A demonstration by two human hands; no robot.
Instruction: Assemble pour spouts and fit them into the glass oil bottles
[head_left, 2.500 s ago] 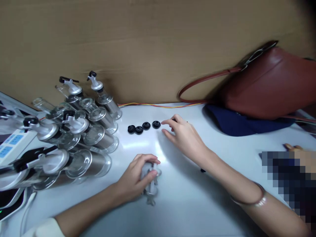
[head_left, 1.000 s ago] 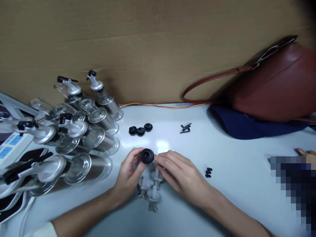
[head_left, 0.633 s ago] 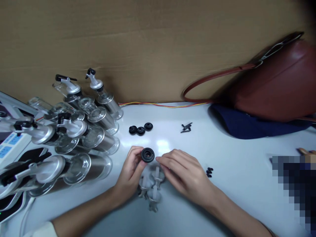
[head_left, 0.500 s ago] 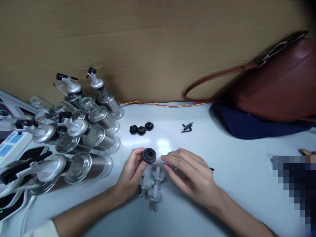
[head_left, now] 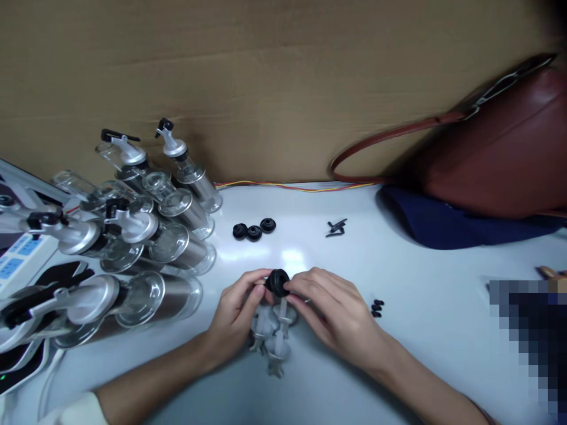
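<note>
Between my two hands is a ribbed black rubber stopper (head_left: 279, 283), tipped so its round opening faces right. My left hand (head_left: 239, 304) pinches it from the left with thumb and fingers. The fingertips of my right hand (head_left: 339, 316) are closed at its right edge and hide part of it. Just below, several silver pourer tops (head_left: 277, 349) stand in a cluster on the white table (head_left: 301, 395). Farther back sit 3 more black stoppers (head_left: 254, 233). Some thin black levers (head_left: 336, 228) lie to their right, and small black caps (head_left: 377, 307) rest beside my right hand.
Several glass bottles (head_left: 183, 248), some topped with silver pourers (head_left: 137, 227), crowd the left side. A cardboard panel (head_left: 274, 88) stands behind the table. At right back are a brown bag (head_left: 500, 153) and dark blue cloth (head_left: 425, 221). Another person's hand (head_left: 549, 273) shows at the right edge.
The stopper has turned from facing me to facing right and shifted slightly right. My right hand has moved left and its fingertips now meet the stopper; the small black caps are uncovered.
</note>
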